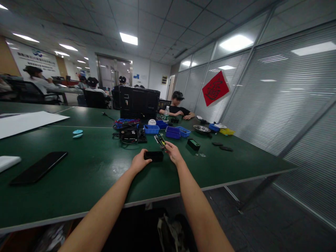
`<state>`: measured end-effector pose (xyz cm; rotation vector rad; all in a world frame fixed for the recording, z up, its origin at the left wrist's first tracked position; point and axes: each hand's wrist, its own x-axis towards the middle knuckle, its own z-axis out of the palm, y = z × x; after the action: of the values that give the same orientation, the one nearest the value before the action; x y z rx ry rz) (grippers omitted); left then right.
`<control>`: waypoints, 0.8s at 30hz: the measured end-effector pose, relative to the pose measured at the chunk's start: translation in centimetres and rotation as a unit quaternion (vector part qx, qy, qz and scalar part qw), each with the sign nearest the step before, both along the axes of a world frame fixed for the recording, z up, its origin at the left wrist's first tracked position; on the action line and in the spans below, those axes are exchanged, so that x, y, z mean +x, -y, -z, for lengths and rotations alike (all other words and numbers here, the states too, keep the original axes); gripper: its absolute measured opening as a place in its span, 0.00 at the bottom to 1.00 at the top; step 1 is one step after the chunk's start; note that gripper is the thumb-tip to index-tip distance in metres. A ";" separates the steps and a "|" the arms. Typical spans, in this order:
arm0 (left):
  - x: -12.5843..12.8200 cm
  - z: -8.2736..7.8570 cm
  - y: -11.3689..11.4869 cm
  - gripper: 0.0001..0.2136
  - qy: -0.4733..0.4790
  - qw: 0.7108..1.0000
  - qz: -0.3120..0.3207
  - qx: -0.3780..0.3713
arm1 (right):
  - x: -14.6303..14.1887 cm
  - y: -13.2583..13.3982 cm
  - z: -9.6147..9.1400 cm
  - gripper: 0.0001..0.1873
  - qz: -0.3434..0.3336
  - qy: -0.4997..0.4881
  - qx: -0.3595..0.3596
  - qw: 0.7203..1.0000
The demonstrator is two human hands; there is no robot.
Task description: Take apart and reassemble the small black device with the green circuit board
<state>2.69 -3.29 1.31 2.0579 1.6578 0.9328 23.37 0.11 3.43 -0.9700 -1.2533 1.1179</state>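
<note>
My left hand [139, 162] is closed on the left end of a black rectangular case [154, 156], which rests on the green table with its dark hollow towards me. Just right of it, my right hand [172, 152] pinches a circuit board [160, 140] with pale and yellow parts. The board is tilted and held up near the case's far right corner, apart from the table. On the right lies a second black case [193, 144] with a green inside. Small loose bits [202, 155] sit close to that case.
Blue bins [173, 132], a ball [152, 122] and a wired black device [128, 134] stand beyond my hands, before a black monitor [139, 102]. A metal bowl [202, 129] is at right. Leftward lies a black phone-like slab [39, 168]. Another person [178, 106] sits across the table [105, 189].
</note>
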 end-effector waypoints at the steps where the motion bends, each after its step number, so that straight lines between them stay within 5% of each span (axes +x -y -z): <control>1: 0.0 0.0 0.0 0.21 0.000 1.000 -0.001 0.001 | -0.1 0.1 0.0 0.26 -0.011 0.001 -0.002 1.000; 13: -0.2 0.2 -0.2 0.21 0.016 1.000 0.011 -0.012 | -0.1 0.2 0.6 0.24 -0.089 0.117 0.001 0.989; 24: -0.2 0.3 -0.3 0.22 0.004 1.000 0.004 -0.019 | 0.1 0.4 0.4 0.24 -0.107 0.119 -0.011 0.987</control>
<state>2.53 -2.95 1.06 2.0324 1.6490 0.8985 23.48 -0.28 3.07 -1.0261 -1.5720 1.2089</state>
